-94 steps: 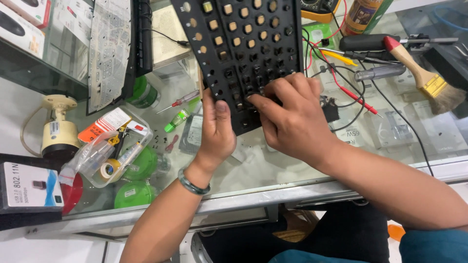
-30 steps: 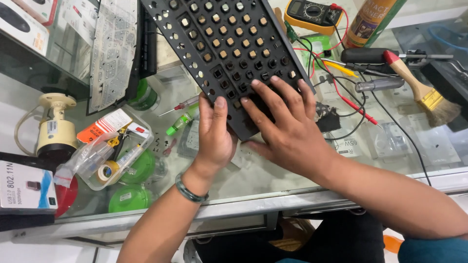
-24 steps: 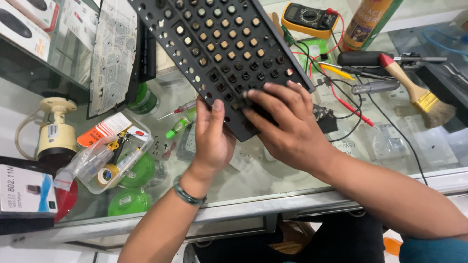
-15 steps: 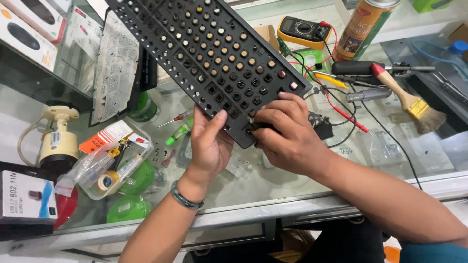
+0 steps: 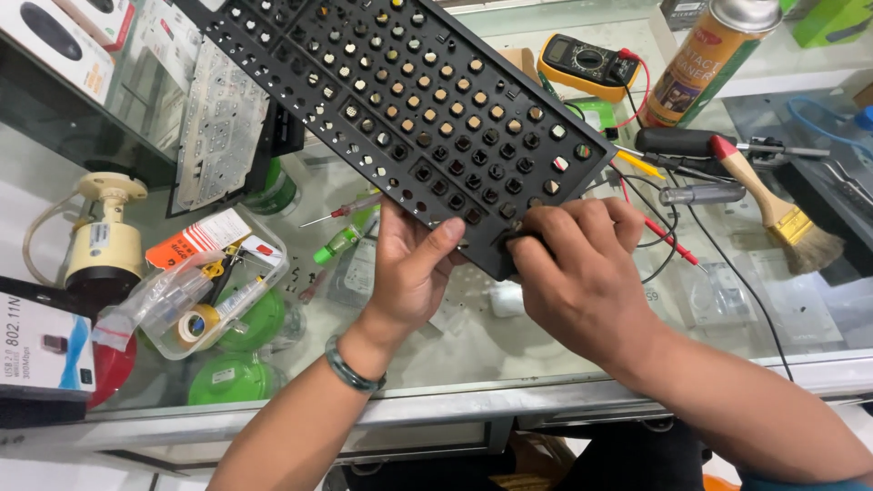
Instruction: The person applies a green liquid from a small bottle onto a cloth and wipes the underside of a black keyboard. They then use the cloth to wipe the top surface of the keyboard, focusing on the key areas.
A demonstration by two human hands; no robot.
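**Over the glass desk: keyboard frame stripped of caps, near corner in work**

Above the glass desk [image 5: 546,382], in the head view, we hold a long black keyboard frame [image 5: 400,100] tilted up off the surface, its far end running toward the upper left and its near corner resting in our hands. Our left hand [image 5: 409,273] props the frame from beneath, thumb laid along the lower edge and the fingers tucked behind the frame, out of sight. Our right hand [image 5: 573,273] sits at the near corner, its fingers [image 5: 546,227] curled together and pinching at a small dark part on the frame's edge; what that part is we cannot tell.

As for progress, we judge the stripping largely done: every socket we can see stands bare, with no key cap left on the frame. A pale membrane sheet [image 5: 218,118] lies apart at the left, already out. What remains seems to be the work at this last corner.

Around us lie a yellow multimeter [image 5: 587,65] with red leads, a spray can [image 5: 705,55], a paintbrush [image 5: 773,205], a screwdriver [image 5: 700,194], a clear box of small tools [image 5: 200,282] and a small cream camera [image 5: 105,241].
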